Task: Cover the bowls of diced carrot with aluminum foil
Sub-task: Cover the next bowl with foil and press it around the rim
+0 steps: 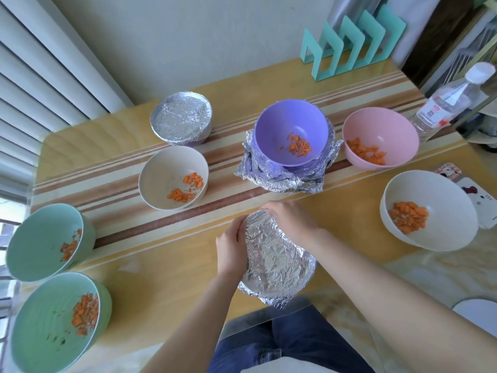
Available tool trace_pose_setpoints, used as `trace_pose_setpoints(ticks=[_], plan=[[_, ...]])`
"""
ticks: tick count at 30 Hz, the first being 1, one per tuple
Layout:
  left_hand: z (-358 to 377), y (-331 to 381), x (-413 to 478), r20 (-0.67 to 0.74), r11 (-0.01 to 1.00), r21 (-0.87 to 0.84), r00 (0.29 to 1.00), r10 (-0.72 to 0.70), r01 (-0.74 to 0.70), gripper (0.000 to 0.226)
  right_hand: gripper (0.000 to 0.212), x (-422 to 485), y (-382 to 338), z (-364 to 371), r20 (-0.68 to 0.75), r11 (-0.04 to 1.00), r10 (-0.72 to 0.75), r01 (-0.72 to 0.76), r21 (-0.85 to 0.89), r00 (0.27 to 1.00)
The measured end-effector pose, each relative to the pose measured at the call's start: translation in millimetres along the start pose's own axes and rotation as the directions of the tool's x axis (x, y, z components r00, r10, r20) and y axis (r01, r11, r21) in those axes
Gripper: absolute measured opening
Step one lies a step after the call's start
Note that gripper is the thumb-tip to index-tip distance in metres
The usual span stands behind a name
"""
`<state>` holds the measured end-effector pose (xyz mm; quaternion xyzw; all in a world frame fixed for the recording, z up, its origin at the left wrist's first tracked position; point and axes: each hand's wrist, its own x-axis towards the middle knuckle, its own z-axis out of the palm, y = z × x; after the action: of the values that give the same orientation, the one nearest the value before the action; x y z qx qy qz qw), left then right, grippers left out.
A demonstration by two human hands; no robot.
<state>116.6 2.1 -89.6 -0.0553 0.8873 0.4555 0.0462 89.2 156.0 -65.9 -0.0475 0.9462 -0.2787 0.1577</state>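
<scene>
A foil-covered bowl [278,258] sits at the table's near edge, its crinkled aluminum foil folded down over the rim. My left hand [231,246] presses the foil against the bowl's left side. My right hand [291,218] curls over the far rim and grips the foil there. A second foil-covered bowl [181,121] stands at the back left. An open purple bowl [291,133] of diced carrot rests on a heap of loose foil sheets [279,179]. Several other open bowls hold carrot: cream [173,181], pink [380,138], white [429,208], and two green [44,242] [57,323].
The wooden table [166,286] has striped inlay across its middle. A clear plastic bottle [451,99] lies at the far right, a teal rack [352,41] stands against the back wall, and a patterned card [476,192] lies by the white bowl.
</scene>
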Motion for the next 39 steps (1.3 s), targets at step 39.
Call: trace_pose_setpoints(ticks=[39], plan=[[9.5, 2.2, -52.5, -0.125, 0.992, -0.022, 0.984, -0.128, 0.127, 0.026, 0.033, -12.2, 12.2, -9.7, 0.144, 0.993, -0.118, 0.114, 0.041, 0.983]])
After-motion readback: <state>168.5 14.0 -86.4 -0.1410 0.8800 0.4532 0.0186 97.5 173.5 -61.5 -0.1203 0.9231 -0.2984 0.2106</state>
